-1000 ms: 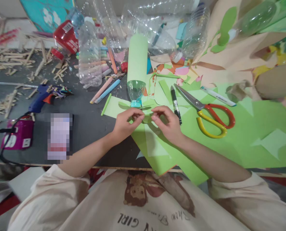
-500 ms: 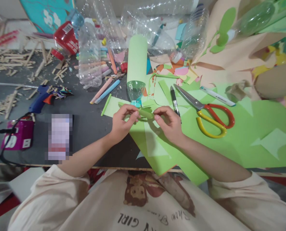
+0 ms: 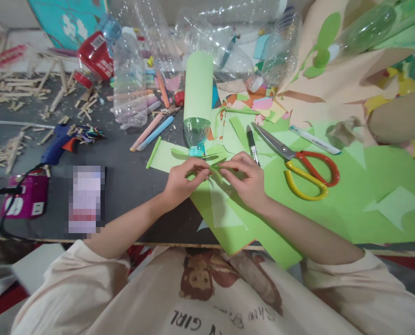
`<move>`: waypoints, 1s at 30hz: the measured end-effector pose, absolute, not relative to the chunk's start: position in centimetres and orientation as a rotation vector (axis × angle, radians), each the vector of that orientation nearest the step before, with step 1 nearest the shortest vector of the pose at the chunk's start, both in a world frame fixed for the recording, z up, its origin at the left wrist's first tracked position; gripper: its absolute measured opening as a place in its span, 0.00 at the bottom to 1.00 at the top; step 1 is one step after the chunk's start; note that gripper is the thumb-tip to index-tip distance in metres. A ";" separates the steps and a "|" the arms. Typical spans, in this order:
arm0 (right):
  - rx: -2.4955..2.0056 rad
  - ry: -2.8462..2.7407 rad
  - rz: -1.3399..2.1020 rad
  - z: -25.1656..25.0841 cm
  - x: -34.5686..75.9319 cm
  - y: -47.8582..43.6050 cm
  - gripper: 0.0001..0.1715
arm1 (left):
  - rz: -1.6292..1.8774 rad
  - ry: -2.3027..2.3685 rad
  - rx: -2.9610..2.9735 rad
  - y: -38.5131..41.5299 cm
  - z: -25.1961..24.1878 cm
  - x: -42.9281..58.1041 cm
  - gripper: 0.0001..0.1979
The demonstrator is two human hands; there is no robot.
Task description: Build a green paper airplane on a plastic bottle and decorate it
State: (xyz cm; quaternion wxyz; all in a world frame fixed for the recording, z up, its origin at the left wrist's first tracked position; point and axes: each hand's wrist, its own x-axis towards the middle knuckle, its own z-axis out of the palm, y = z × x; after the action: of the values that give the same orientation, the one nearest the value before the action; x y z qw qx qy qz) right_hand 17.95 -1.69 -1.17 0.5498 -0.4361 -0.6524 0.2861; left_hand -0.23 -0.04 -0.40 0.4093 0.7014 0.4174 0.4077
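My left hand (image 3: 184, 182) and my right hand (image 3: 246, 180) meet over green paper sheets (image 3: 333, 204) near the table's front edge. Both pinch a small green paper piece (image 3: 215, 171) between their fingertips, one at each end. Just beyond my fingers lies a plastic bottle wrapped in light green paper (image 3: 197, 100), its blue cap (image 3: 196, 151) pointing at me. A black pen (image 3: 252, 145) lies right of the cap, close to my right hand.
Red and yellow scissors (image 3: 300, 165) lie to the right on the green paper. A blue glue gun (image 3: 59, 142), a pink box (image 3: 26, 195) with cables and wooden sticks (image 3: 15, 88) sit left. Clear bottles (image 3: 129, 79), chalk sticks (image 3: 153, 130) and paper scraps crowd the back.
The green paper piece was lifted and held rolled between my fingertips half a second ago; now my hands have lowered slightly and it looks flatter and thinner between them.
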 end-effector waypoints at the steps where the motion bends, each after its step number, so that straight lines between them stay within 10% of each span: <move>1: -1.027 -1.553 0.668 -1.2 17.9 -1.7 0.08 | 1.006 1.068 1.806 0.0 -0.4 -0.2 0.06; 30: -1.111 -1.643 0.632 -1.3 17.8 -1.9 0.09 | 0.929 1.060 1.437 0.4 -0.6 -0.2 0.14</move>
State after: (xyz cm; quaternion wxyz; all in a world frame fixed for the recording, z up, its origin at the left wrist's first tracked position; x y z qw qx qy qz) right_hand 17.80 -1.86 -1.30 0.5054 -0.4606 -0.6811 0.2619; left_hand -0.18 0.40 -0.64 0.5348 0.6034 0.4449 0.3899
